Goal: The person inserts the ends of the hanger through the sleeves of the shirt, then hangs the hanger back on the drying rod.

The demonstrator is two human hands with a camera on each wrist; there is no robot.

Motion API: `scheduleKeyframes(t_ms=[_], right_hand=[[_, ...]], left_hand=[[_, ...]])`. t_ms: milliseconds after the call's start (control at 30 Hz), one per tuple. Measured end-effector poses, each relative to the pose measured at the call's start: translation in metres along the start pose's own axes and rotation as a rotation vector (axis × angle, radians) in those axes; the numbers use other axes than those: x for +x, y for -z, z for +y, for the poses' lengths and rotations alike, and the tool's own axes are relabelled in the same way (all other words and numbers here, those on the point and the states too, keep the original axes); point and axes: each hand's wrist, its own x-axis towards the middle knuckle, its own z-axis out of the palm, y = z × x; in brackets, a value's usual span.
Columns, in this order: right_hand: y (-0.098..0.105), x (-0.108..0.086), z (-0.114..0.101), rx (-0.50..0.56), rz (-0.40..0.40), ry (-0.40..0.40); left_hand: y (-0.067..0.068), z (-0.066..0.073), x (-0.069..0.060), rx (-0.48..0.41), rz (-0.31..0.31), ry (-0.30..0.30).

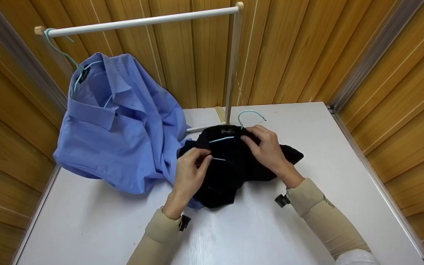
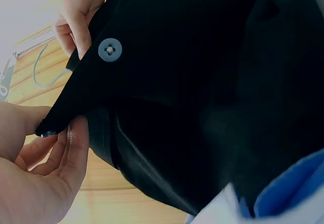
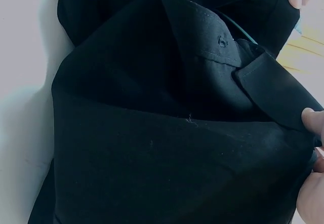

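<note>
A black shirt (image 1: 219,187) with a collar lies bunched on the white table, a light-blue wire hanger (image 1: 250,111) inside it. The hanger's hook sticks out behind the collar. My left hand (image 1: 190,173) pinches the left collar edge between thumb and fingers; a grey button (image 2: 110,49) shows on the cloth in the left wrist view. My right hand (image 1: 267,149) pinches the collar on the right side, close to the hook. In the right wrist view the collar flap (image 3: 283,97) runs to the right thumb. The shirt's lower part is folded and partly hidden.
A blue shirt (image 1: 120,147) hangs on a hanger from the left end of a white rail (image 1: 142,23), its lower cloth reaching the black shirt. The rack's post (image 1: 232,70) stands behind the black shirt. Wood-panelled walls enclose the white table (image 1: 344,176).
</note>
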Motion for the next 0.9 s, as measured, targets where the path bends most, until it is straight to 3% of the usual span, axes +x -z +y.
scheduleKeyframes(t_ms=[433, 900], right_hand=[[-0.005, -0.002, -0.002, -0.014, 0.039, -0.004], [-0.008, -0.001, -0.003, 0.028, 0.074, -0.014]], left_hand=[[-0.021, 0.007, -0.003, -0.014, -0.025, -0.048], [-0.033, 0.011, -0.006, -0.017, -0.05, -0.094]])
